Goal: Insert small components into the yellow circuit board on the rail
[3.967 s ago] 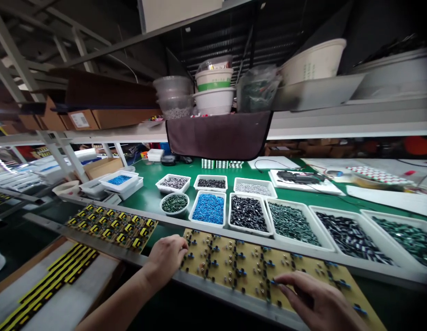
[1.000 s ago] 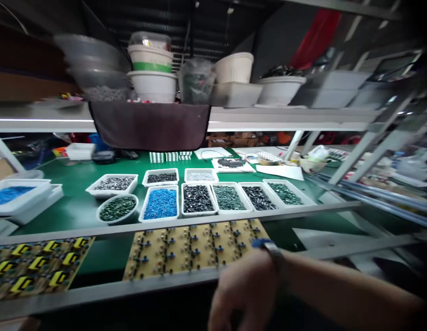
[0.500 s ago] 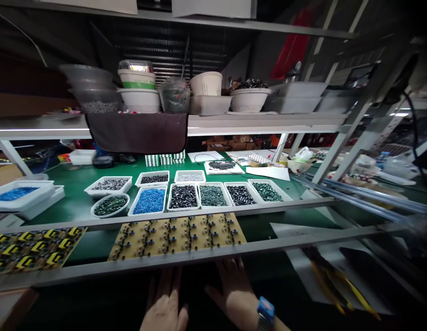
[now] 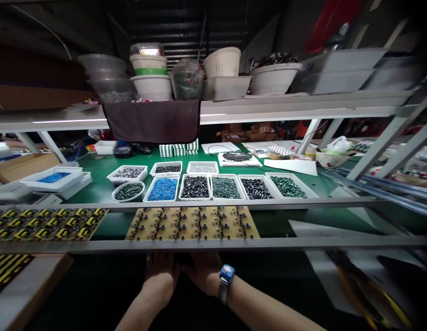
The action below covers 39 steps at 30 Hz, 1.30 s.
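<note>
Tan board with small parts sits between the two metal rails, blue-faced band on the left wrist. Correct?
Wrong wrist: the head view shows the blue-faced band at the wrist of the right hand, not the left. The tan board does sit between the metal rails.

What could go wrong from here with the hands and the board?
The left hand and right hand are just below the front rail; lifting them carelessly might bump it and shake the board. The filled trays stand close behind the rear rail, so a knock could spill them.
</note>
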{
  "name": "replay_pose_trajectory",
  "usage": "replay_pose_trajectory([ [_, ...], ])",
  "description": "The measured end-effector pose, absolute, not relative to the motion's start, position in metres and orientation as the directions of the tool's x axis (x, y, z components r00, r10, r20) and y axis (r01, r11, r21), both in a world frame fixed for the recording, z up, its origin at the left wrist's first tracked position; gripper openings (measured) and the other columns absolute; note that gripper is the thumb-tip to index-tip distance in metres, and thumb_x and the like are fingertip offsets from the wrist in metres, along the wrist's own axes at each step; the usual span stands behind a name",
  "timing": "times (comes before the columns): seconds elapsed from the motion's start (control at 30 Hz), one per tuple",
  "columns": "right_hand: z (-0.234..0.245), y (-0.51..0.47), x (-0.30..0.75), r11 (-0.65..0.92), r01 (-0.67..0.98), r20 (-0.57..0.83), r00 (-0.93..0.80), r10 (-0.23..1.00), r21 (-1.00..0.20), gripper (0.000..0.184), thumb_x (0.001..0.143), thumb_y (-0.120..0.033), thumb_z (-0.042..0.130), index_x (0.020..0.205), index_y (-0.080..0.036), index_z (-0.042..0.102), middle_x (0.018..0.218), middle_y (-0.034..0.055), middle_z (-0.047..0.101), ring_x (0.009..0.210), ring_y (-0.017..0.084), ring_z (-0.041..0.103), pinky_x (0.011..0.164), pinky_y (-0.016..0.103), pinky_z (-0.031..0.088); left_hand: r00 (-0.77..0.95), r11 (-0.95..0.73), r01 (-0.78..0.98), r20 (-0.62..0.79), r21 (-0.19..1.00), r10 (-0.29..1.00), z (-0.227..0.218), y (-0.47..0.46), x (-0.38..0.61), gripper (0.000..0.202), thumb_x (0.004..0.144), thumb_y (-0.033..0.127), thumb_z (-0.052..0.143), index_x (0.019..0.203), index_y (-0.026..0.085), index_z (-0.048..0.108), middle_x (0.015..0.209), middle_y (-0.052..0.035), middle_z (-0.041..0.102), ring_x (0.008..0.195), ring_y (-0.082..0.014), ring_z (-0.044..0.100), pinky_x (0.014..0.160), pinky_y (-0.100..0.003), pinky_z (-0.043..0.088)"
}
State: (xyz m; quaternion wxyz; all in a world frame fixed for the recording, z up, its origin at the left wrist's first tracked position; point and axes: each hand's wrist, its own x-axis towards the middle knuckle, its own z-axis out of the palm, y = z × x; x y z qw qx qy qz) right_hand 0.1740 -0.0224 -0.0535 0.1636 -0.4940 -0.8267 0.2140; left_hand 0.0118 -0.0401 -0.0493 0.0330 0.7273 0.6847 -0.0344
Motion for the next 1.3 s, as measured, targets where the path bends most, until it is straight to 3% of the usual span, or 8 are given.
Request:
replay_pose_trajectory([
  [0.13, -0.048, -0.029, 0.182, 0.447, 0.722, 0.058, -0.494, 0.867, -0.528, 0.054, 0.085, -0.039, 0.060, 0.136, -0.022, 0.052, 0.136, 0.0099, 0.057, 0.125, 0.031, 0.050, 0.109, 0.047, 0.035, 0.119, -0.117, 0.993, -0.106, 0.018, 0.987, -0.048, -0.050, 0.018, 0.054, 0.087, 0.018, 0.042, 0.141, 0.010, 0.045, 0.150, -0.0176, 0.043, 0.140, -0.0301, 0.035, 0.117, -0.047, 0.025],
  [0.3, -0.056, -0.053, 0.224, 0.444, 0.779, -0.010, -0.499, 0.866, -0.444, 0.072, 0.082, -0.033, 0.062, 0.148, -0.024, 0.034, 0.154, 0.0080, 0.033, 0.141, 0.033, 0.028, 0.116, 0.056, 0.021, 0.223, -0.218, 0.974, -0.111, 0.054, 0.969, -0.068, -0.075, 0.028, 0.060, 0.087, 0.020, 0.039, 0.147, 0.017, 0.031, 0.155, -0.0122, 0.027, 0.142, -0.0317, 0.026, 0.113, -0.059, 0.031],
  [0.43, -0.066, -0.069, 0.252, 0.454, 0.807, -0.011, -0.494, 0.869, -0.376, 0.064, 0.086, -0.020, 0.052, 0.147, -0.022, 0.036, 0.155, 0.0082, 0.030, 0.143, 0.031, 0.025, 0.115, 0.058, 0.023, 0.451, -0.440, 0.892, 0.226, -0.101, 0.863, -0.092, -0.089, 0.024, 0.066, 0.086, 0.021, 0.044, 0.149, 0.015, 0.026, 0.151, -0.0132, 0.037, 0.135, -0.0313, 0.044, 0.100, -0.054, 0.046],
  [0.6, -0.062, -0.072, 0.266, 0.435, 0.822, 0.124, -0.421, 0.899, -0.367, 0.057, 0.081, -0.001, 0.039, 0.134, -0.015, 0.053, 0.137, 0.0120, 0.055, 0.129, 0.025, 0.048, 0.108, 0.044, 0.042, 0.533, -0.493, 0.841, 0.489, -0.220, 0.691, -0.093, -0.091, 0.035, 0.069, 0.069, 0.018, 0.050, 0.138, 0.014, 0.046, 0.134, -0.0092, 0.061, 0.120, -0.0250, 0.058, 0.098, -0.043, 0.036],
  [0.77, -0.066, -0.067, 0.268, 0.304, 0.904, 0.175, -0.261, 0.949, -0.300, 0.053, 0.079, 0.002, 0.037, 0.124, -0.012, 0.061, 0.119, 0.0147, 0.066, 0.113, 0.029, 0.060, 0.104, 0.051, 0.045, 0.614, -0.599, 0.773, 0.485, -0.210, 0.623, -0.082, -0.086, 0.052, 0.067, 0.063, 0.016, 0.052, 0.131, 0.018, 0.054, 0.127, -0.0087, 0.067, 0.116, -0.0231, 0.061, 0.095, -0.036, 0.042],
  [0.9, -0.069, -0.068, 0.265, 0.326, 0.901, 0.150, -0.294, 0.944, -0.287, 0.054, 0.082, 0.000, 0.036, 0.131, -0.011, 0.057, 0.128, 0.0133, 0.062, 0.121, 0.032, 0.054, 0.103, 0.051, 0.046, 0.625, -0.645, 0.752, 0.455, -0.134, 0.635, -0.078, -0.082, 0.046, 0.052, 0.075, 0.018, 0.055, 0.127, 0.024, 0.056, 0.127, -0.0063, 0.067, 0.117, -0.0219, 0.062, 0.090, -0.034, 0.054],
  [1.13, -0.057, -0.081, 0.291, 0.339, 0.841, 0.178, -0.290, 0.940, -0.421, 0.042, 0.088, -0.007, 0.038, 0.116, -0.020, 0.066, 0.123, 0.0093, 0.064, 0.113, 0.025, 0.058, 0.098, 0.041, 0.049, 0.531, -0.567, 0.822, 0.421, -0.046, 0.735, -0.076, -0.090, 0.023, 0.038, 0.088, 0.035, 0.056, 0.124, 0.026, 0.056, 0.123, -0.0053, 0.069, 0.111, -0.0245, 0.066, 0.087, -0.045, 0.060],
  [1.3, -0.048, -0.078, 0.303, 0.174, 0.856, 0.077, -0.157, 0.985, -0.487, 0.030, 0.087, -0.007, 0.044, 0.097, -0.020, 0.068, 0.095, 0.0066, 0.067, 0.091, 0.023, 0.061, 0.086, 0.041, 0.051, 0.524, -0.580, 0.815, 0.414, 0.012, 0.745, -0.073, -0.089, 0.038, 0.039, 0.084, 0.029, 0.059, 0.123, 0.025, 0.058, 0.126, -0.0037, 0.067, 0.116, -0.0215, 0.063, 0.099, -0.038, 0.052],
])
